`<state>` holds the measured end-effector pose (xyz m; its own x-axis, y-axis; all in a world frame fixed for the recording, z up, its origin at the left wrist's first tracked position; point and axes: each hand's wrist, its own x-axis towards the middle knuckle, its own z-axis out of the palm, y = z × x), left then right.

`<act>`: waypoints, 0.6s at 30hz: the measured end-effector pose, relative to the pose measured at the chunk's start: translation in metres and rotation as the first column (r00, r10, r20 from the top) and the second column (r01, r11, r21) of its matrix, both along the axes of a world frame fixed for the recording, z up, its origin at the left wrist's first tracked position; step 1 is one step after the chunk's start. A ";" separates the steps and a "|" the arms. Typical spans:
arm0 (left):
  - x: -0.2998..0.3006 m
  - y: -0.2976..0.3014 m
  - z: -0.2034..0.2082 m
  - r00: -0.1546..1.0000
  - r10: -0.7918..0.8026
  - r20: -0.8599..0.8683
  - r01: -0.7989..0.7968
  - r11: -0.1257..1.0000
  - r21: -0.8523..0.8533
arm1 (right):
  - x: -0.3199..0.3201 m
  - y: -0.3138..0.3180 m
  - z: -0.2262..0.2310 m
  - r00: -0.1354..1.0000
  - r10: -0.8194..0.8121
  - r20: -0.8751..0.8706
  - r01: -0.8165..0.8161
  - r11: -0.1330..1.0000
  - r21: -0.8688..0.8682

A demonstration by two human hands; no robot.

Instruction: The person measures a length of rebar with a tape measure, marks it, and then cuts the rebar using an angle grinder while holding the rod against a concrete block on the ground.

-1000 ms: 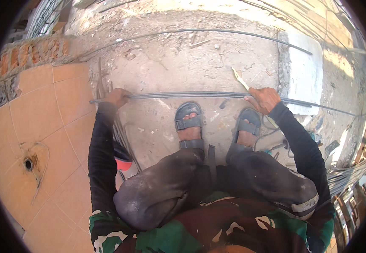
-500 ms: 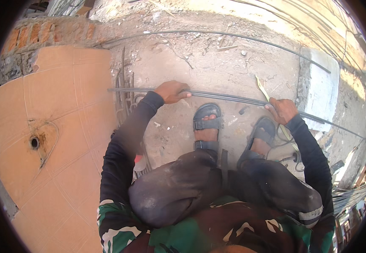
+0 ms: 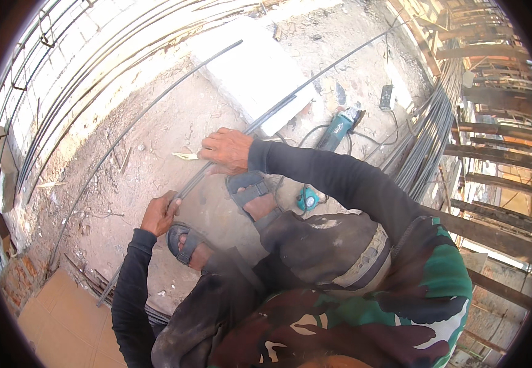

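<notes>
A bundle of thin steel rods (image 3: 193,180) runs slantwise across the ground in front of my feet, with one rod reaching far toward the upper right. My left hand (image 3: 160,214) is closed round the bundle near my left sandal. Farther up the rods, my right hand (image 3: 226,149) grips them from above, its palm side hidden. A pale yellow strip (image 3: 186,156) lies beside the right hand's fingers. Part of the bundle passes over the edge of a white slab (image 3: 260,73).
A teal angle grinder (image 3: 336,129) with a dark cord lies right of the slab. Closer to my knee is a small teal part (image 3: 308,198). One long rod (image 3: 149,104) curves across the ground at left. Many rods (image 3: 422,135) are stacked by the wooden slats (image 3: 499,126).
The view has swung to the right, bringing the grinder and wooden slats in. My hands are closer together along the rods, both still holding them.
</notes>
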<state>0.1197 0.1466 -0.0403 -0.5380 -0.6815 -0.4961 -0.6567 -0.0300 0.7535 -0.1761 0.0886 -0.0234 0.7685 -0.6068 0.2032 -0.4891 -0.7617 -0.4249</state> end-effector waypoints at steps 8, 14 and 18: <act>0.005 0.008 0.004 0.992 0.083 -0.091 -0.074 0.993 0.094 | -0.118 0.058 0.036 0.307 -0.936 0.173 0.922 0.337 0.190; -0.007 -0.008 0.003 0.996 0.021 -0.085 -0.015 0.998 0.064 | -0.226 0.130 -0.039 -0.459 -0.879 -0.130 0.851 -0.477 0.220; -0.010 -0.021 0.005 0.997 -0.027 -0.067 0.017 0.990 -0.138 | -0.240 0.102 -0.058 -0.424 -0.838 -0.344 0.845 -0.503 0.183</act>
